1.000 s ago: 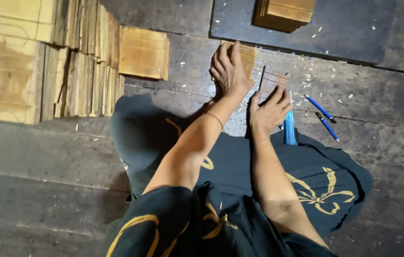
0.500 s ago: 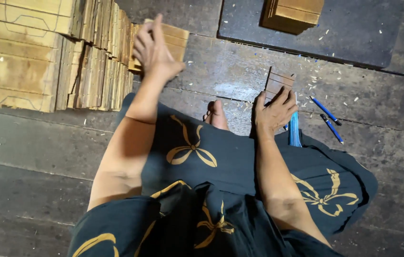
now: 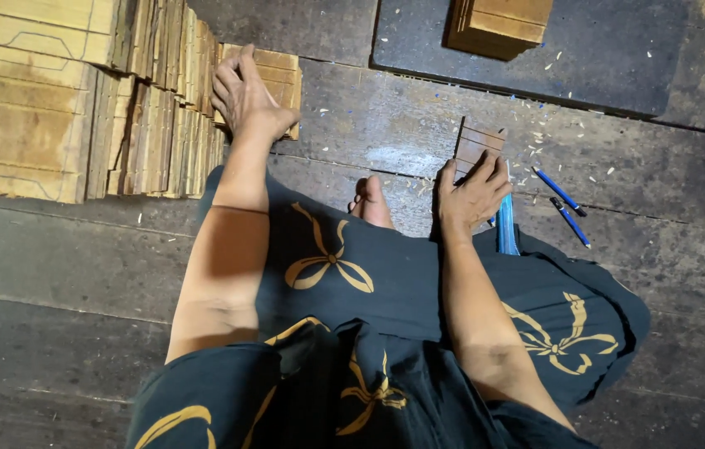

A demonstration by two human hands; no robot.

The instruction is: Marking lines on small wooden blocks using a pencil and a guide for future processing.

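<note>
My left hand (image 3: 242,97) rests flat, fingers spread, on a short stack of light wooden pieces (image 3: 279,73) lying on the dark plank floor, beside rows of similar pieces. Its fingers lie on top of the piece rather than around it. My right hand (image 3: 473,193) presses on the near end of a small dark grooved wooden piece (image 3: 475,141) on the floor, and a light blue flat tool (image 3: 505,226) pokes out beneath it, though whether the hand grips it is hidden.
Rows of upright wooden pieces (image 3: 157,100) and flat outlined boards (image 3: 24,108) fill the left. A dark board (image 3: 610,58) at the top carries another wooden stack (image 3: 498,25). Two blue pens (image 3: 564,204) and wood chips lie right of my hand. My bare foot (image 3: 372,202) shows between my knees.
My left hand carried a light wooden piece from the centre over to the left and set it down on the short stack. My right hand stayed on the dark grooved piece.
</note>
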